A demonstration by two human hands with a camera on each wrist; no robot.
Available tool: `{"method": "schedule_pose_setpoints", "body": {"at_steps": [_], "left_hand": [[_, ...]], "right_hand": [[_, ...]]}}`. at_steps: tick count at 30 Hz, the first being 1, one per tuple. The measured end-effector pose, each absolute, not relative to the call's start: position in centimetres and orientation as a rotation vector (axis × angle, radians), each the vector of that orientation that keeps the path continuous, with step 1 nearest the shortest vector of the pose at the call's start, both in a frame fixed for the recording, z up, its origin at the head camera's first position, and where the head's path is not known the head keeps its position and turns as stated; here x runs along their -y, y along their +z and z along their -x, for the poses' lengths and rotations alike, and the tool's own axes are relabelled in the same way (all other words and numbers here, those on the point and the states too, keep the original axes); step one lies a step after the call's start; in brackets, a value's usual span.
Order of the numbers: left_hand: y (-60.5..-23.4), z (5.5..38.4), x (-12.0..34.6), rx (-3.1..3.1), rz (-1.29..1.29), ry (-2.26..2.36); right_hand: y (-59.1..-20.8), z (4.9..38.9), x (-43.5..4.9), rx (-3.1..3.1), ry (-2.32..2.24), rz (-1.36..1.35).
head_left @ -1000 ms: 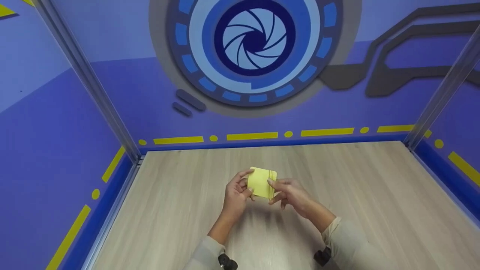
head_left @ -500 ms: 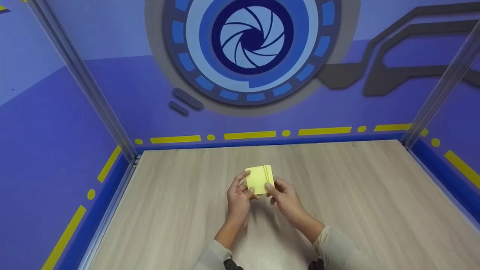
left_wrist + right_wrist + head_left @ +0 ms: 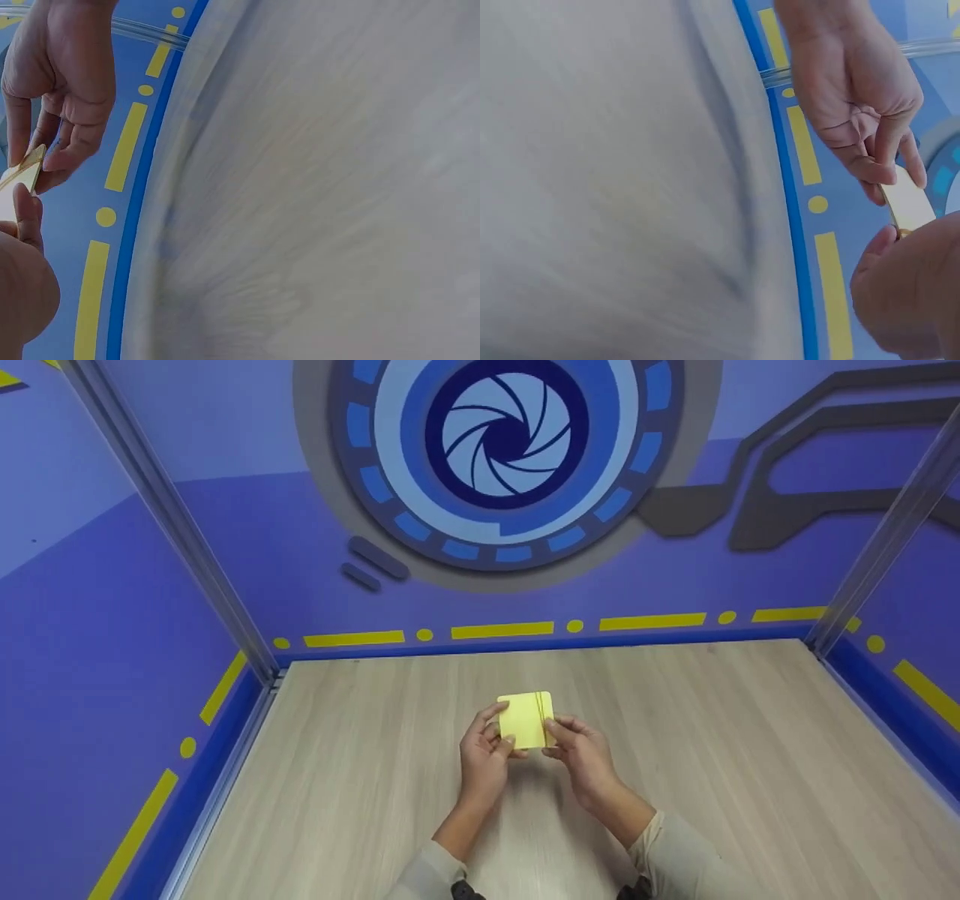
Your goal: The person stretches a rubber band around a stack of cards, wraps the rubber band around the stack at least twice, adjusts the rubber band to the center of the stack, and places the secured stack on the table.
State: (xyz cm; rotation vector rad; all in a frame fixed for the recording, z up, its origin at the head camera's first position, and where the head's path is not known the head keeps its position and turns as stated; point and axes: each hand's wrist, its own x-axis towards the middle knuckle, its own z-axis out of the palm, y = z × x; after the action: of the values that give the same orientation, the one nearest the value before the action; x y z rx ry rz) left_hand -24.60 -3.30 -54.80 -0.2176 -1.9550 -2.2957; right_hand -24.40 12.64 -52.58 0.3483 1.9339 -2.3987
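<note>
A square yellow pad (image 3: 519, 724) with rounded corners is held up over the table between both hands. Two thin strands of a rubber band (image 3: 539, 706) run down its face near the right side. My left hand (image 3: 482, 763) pinches the pad's left side, thumb in front at the lower corner and a finger at the upper corner. The right hand (image 3: 590, 763) grips the lower right edge, its thumb beside the strands. In the left wrist view, the band (image 3: 22, 169) crosses the pad close to the right hand (image 3: 75, 90). The pad's back is hidden.
The wood-grain table (image 3: 360, 765) stretches out below both hands. Blue printed panels (image 3: 247, 547) with yellow dashes enclose it at the back and sides, joined by metal corner posts (image 3: 180, 525). Dark wrist cameras (image 3: 636, 888) sit at the sleeve cuffs.
The right hand has come in from spread fingers at the band's lower end to a grip on the pad's right edge. The pad has turned slightly; the left hand keeps its hold.
</note>
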Motion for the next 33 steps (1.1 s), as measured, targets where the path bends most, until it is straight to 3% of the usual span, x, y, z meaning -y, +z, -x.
{"method": "schedule_pose_setpoints", "body": {"at_steps": [33], "left_hand": [[-54.9,24.8,5.8,2.087,0.334,-2.32]], "right_hand": [[-51.7,25.6,-14.3,-2.405,-2.122,-0.006]]}}
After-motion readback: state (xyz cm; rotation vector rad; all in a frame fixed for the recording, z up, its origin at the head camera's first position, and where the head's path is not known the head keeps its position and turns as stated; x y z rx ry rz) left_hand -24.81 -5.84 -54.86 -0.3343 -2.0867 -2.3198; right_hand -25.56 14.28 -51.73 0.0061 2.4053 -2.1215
